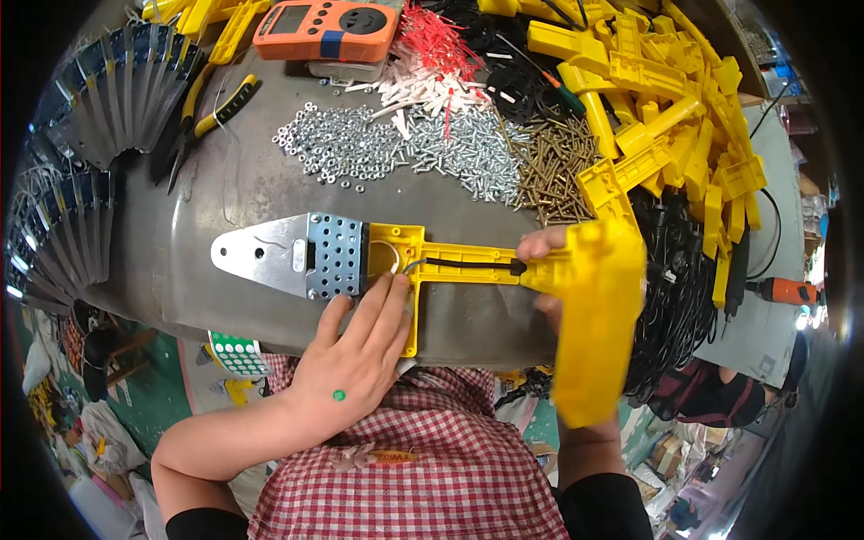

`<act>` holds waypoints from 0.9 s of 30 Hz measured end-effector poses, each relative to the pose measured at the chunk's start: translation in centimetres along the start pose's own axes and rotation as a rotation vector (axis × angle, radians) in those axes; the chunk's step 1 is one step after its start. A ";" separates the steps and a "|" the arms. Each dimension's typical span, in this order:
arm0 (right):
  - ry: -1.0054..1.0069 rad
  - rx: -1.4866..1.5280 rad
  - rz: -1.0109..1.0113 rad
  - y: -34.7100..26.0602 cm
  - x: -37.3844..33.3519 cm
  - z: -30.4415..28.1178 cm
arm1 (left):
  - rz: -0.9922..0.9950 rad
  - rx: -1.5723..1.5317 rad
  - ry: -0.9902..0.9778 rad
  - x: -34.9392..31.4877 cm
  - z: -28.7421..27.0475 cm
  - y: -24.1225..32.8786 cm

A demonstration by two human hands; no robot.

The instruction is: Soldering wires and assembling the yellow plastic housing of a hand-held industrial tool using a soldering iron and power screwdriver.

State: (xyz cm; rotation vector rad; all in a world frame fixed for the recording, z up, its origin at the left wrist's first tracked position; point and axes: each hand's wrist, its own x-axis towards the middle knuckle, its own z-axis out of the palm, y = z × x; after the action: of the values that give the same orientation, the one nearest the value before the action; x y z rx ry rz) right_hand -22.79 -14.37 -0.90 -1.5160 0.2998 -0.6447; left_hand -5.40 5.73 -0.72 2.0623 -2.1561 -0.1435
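Note:
A yellow plastic handle shell [472, 251] lies along the bench edge, its inner side facing up, with a black cord [472, 264] running down its channel. At its left end is a perforated metal guard [336, 256] with a tapered metal plate [261, 256]. My left hand [355, 360] rests on the shell's wide end, fingers stretched out by the white and blue wires [393, 261]. My right hand [544, 245] grips a second yellow shell half [598, 333], somewhat blurred, at the handle's right end. That half hides most of the palm.
Beyond lie piles of nuts [337, 144], silver screws [463, 153] and brass-coloured screws [560, 162]. An orange meter [326, 30], pliers [202, 121] and metal plates [121, 90] sit to the left. Yellow shells [666, 90] heap at right, above bundled black cords [670, 297].

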 end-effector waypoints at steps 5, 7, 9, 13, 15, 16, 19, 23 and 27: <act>-0.031 -0.849 0.017 1.1 0.5 2.7 | 0.079 -0.001 0.045 0.3 -0.3 -0.3; -0.115 -1.222 -0.092 1.1 1.5 5.3 | 0.173 -0.394 0.124 -0.9 -1.0 -2.5; -0.081 -1.260 -0.105 1.7 1.4 5.8 | 0.188 -0.526 0.402 -2.4 -1.3 -5.8; -0.115 -1.334 -0.212 2.4 1.0 6.5 | -0.073 -0.483 0.560 2.6 -4.3 -6.3; -0.170 -1.318 -0.199 2.1 0.8 6.8 | -0.052 -0.479 0.320 3.6 -1.2 -6.5; -0.207 -1.428 -0.189 2.2 0.6 6.9 | -0.068 -0.527 0.323 3.4 -0.5 -6.7; -0.374 -1.546 -0.123 0.8 1.9 7.0 | -0.151 -0.645 0.492 2.9 0.8 -7.1; -0.786 -1.268 0.268 -1.5 7.4 4.8 | -0.317 -0.676 0.409 3.3 0.9 -7.1; -0.561 -1.319 0.144 0.4 5.4 5.9 | -0.335 -0.546 0.265 4.4 -0.8 -6.7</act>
State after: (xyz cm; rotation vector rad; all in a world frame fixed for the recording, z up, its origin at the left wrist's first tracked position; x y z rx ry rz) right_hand -15.06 -12.59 0.18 -2.7994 0.4175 0.2361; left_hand 1.16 1.05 -0.87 1.9526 -1.4065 -0.4184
